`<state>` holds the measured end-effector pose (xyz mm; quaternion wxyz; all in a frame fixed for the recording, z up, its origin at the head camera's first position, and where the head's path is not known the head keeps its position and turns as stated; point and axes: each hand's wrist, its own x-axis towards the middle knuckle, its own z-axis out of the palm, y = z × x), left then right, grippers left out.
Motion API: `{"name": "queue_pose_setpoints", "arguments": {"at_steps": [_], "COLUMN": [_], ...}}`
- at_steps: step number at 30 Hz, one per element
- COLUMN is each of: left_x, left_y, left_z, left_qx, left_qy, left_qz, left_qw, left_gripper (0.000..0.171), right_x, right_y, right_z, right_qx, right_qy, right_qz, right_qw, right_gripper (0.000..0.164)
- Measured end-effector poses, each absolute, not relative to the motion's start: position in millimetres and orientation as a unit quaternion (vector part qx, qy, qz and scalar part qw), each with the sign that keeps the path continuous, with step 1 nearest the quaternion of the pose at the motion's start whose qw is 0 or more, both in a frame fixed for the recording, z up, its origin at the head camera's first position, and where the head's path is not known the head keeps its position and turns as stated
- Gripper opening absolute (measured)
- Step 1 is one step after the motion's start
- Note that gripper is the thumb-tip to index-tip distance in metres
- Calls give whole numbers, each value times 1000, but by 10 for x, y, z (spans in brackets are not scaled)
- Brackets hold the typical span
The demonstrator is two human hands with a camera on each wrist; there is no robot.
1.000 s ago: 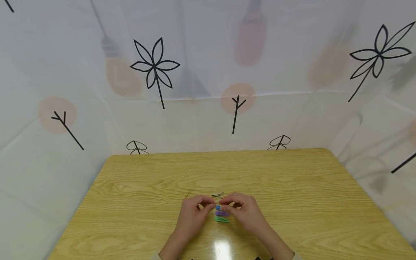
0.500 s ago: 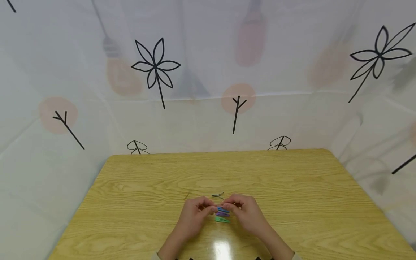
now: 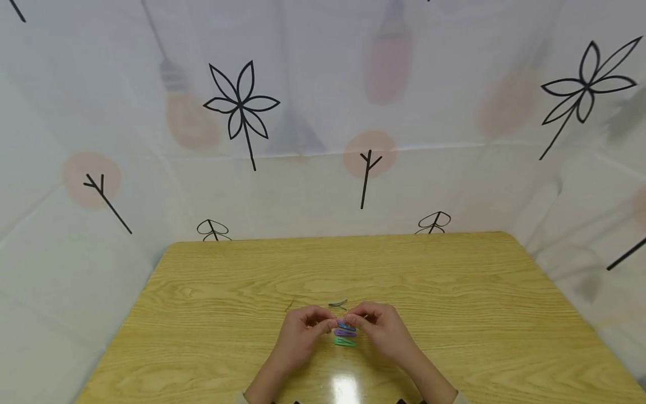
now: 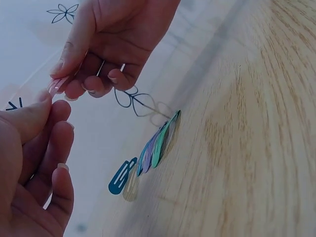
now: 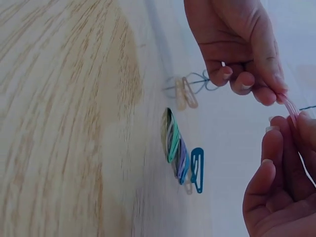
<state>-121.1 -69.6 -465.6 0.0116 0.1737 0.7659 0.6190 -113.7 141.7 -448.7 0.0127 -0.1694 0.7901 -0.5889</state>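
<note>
Right thumb [image 3: 359, 322] slightly higher than before, pink clip [image 4: 57, 87] partly behind fingers [image 4: 60, 110]

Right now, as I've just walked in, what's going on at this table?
A person is holding a pink clip up over the table, pinching it with both the left hand and the right hand. Below lie a green clip, a purple clip and a blue clip in a row. A dark clip sits beyond them, and a tan clip is off to the person's left.
</note>
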Motion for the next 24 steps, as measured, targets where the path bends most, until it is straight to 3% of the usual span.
{"name": "queue_pose_setpoints", "arguments": {"at_steps": [8, 16, 24], "left_x": [-1231, -1249, -1244], "left_y": [-709, -700, -708], "left_z": [-4670, -4739, -4769], "left_qx": [174, 155, 160], "left_qy": [772, 785, 784], "left_qz": [611, 597, 596], "left_qw": [-14, 50, 71], "left_gripper": [10, 18, 25], "right_x": [-1162, -1189, -1214], "right_y": [1421, 1412, 1396], "right_z": [-4525, -4534, -4588], "right_qx": [-118, -52, -13], "right_qy": [794, 798, 814], "right_qz": [-596, -601, -580], "right_qw": [3, 22, 21], "right_gripper": [9, 12, 5]}}
